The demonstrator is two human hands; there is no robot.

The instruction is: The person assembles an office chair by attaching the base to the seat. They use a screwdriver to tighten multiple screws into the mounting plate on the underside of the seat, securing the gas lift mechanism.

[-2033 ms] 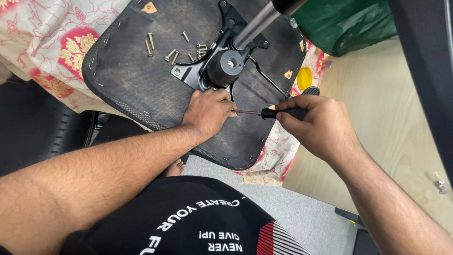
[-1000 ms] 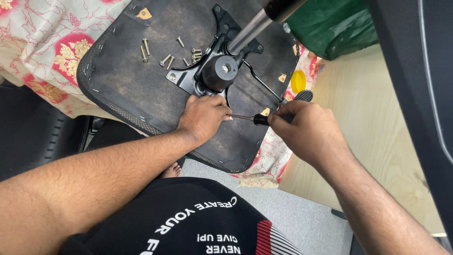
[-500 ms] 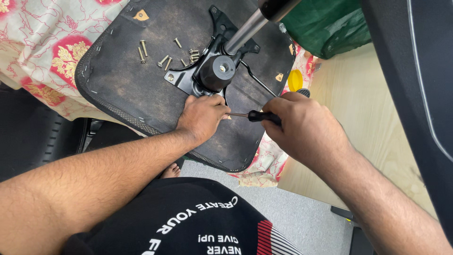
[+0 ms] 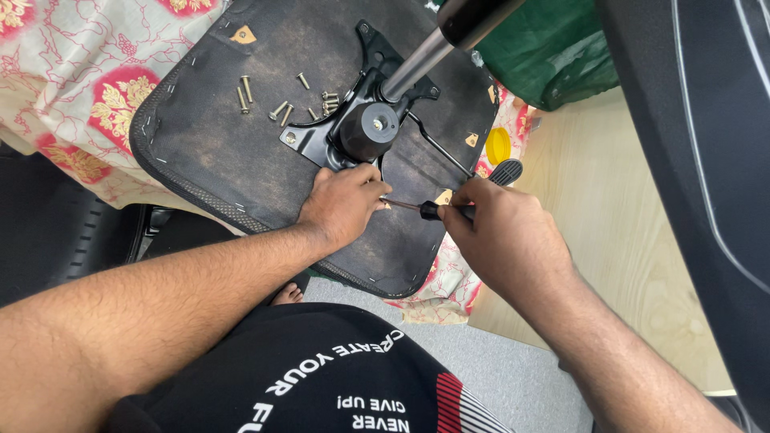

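Right hand [image 4: 501, 232] fist-closed around the black-handled screwdriver [image 4: 429, 210]; thin steel shaft runs left from its fingers, tip ending at the left fingertips. Left hand [image 4: 341, 204] curled, fingertips pinched at the tip, pressing on the upturned chair seat base [image 4: 216, 160]: rounded, covered in coarse black fabric, stapled edge. Just beyond the left fingers: black stamped-metal mechanism plate [image 4: 309, 144] with round knob [image 4: 367, 131] and glossy gas-lift cylinder [image 4: 417, 64]. Loose brass-coloured screws [image 4: 281, 100] lie farther beyond. Floral cloth [image 4: 80, 88] underneath.
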